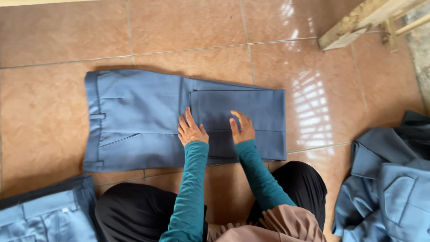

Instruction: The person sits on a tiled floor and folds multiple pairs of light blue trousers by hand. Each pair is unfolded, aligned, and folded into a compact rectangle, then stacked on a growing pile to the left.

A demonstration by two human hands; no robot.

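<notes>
A pair of blue-grey trousers [134, 121] lies flat on the tiled floor, waistband to the left, the legs folded back over themselves at the right. My left hand [191, 130] rests flat on the edge of the folded leg part, fingers together and pointing away from me. My right hand [242, 127] presses on the same folded layer a little to the right, fingers slightly bent. Neither hand grips the cloth. Both arms wear teal sleeves.
Another folded blue garment [45, 215] sits at the lower left beside my knee. A heap of blue-grey clothing [389, 179] lies at the right. A wooden furniture leg and frame [354, 27] stand at the top right. My black-clad knees [134, 210] are at the bottom.
</notes>
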